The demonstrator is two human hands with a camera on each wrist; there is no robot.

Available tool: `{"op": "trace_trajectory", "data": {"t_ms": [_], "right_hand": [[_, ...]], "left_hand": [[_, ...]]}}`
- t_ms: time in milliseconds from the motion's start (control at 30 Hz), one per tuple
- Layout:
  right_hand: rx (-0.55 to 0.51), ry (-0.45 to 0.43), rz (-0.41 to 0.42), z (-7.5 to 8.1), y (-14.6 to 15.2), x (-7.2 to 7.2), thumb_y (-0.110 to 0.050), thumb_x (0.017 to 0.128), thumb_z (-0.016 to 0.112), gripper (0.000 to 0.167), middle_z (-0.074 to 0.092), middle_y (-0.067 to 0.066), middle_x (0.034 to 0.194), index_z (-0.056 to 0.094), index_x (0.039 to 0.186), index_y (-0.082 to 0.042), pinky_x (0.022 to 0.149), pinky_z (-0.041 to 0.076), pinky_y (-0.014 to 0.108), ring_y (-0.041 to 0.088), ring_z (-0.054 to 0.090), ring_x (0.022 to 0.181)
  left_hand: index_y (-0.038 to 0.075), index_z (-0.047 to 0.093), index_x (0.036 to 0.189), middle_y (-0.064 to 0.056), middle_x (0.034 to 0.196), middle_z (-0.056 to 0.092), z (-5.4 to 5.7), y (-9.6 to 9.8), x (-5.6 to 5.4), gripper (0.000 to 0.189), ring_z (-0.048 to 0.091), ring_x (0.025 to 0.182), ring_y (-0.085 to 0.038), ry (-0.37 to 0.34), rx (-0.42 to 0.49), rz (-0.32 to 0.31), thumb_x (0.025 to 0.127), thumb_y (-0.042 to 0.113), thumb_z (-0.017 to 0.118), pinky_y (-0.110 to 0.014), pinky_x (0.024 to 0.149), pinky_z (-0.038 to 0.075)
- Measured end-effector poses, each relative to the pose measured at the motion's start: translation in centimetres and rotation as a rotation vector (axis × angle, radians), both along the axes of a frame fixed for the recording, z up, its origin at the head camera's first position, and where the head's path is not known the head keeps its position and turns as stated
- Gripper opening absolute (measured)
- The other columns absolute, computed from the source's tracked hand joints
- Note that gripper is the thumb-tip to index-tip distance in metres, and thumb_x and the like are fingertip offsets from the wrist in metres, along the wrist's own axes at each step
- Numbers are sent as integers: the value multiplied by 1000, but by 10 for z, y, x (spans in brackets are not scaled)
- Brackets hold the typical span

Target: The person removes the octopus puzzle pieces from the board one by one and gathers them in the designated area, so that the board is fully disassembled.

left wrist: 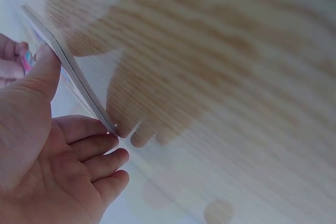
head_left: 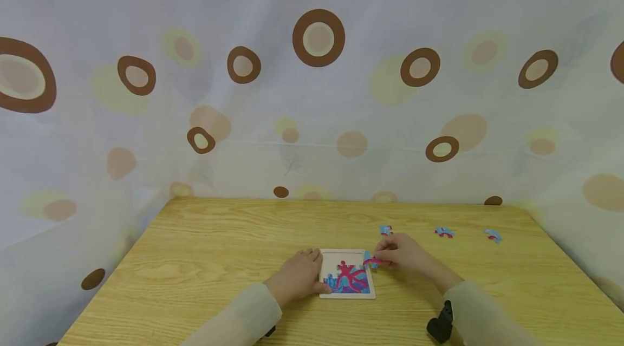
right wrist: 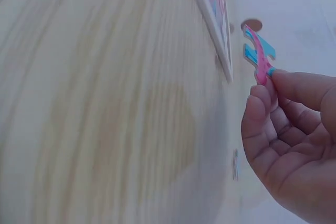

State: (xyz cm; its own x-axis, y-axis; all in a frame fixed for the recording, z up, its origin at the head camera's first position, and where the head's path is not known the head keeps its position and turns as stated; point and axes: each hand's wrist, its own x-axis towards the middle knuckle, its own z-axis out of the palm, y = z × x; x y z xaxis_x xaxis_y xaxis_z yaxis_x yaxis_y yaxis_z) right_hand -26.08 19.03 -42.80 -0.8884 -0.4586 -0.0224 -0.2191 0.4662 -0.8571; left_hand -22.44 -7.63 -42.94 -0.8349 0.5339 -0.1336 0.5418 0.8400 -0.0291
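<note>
Head view: wood-grain table (head_left: 205,248), spotted cloth (head_left: 273,102) beyond, pinched puzzle piece (right wrist: 260,60) in right hand (head_left: 404,253), left hand (head_left: 298,274) uncurled.

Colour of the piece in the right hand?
Pink and light blue; the puzzle piece shows best in the right wrist view.
</note>
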Motion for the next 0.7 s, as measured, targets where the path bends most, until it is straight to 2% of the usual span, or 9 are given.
{"op": "trace_trajectory", "data": {"t_ms": [133, 367, 533, 700], "right_hand": [[37, -8, 8, -1, 22, 2, -11, 91, 57, 14, 55, 4, 67, 62, 85, 1, 50, 42, 25, 14, 46, 58], [48, -82, 64, -3, 47, 10, -9, 91, 57, 15, 55, 3, 66, 63, 82, 3, 51, 43, 23, 12, 48, 58], [52, -122, 117, -3, 57, 16, -8, 91, 56, 17, 55, 3, 66, 64, 80, 3, 51, 44, 22, 11, 47, 57], [65, -126, 117, -2, 58, 20, -9, 90, 58, 17, 56, 3, 67, 65, 80, 3, 52, 46, 24, 12, 49, 58]], "left_hand": [[2, 40, 138, -10, 141, 39, 0, 0, 1, 78, 33, 130, -23, -2, -5, -4, 84, 57, 52, -31, 106, 27], [1, 40, 138, -11, 141, 39, 1, -1, 2, 77, 34, 130, -23, -5, -2, -11, 85, 57, 51, -32, 106, 27], [1, 40, 138, -11, 140, 39, 3, -1, 3, 77, 34, 130, -23, -7, -1, -14, 85, 57, 51, -32, 106, 27], [1, 41, 137, -12, 140, 40, 6, -1, 4, 77, 35, 129, -24, -1, 3, -15, 85, 56, 52, -33, 105, 28]]}}
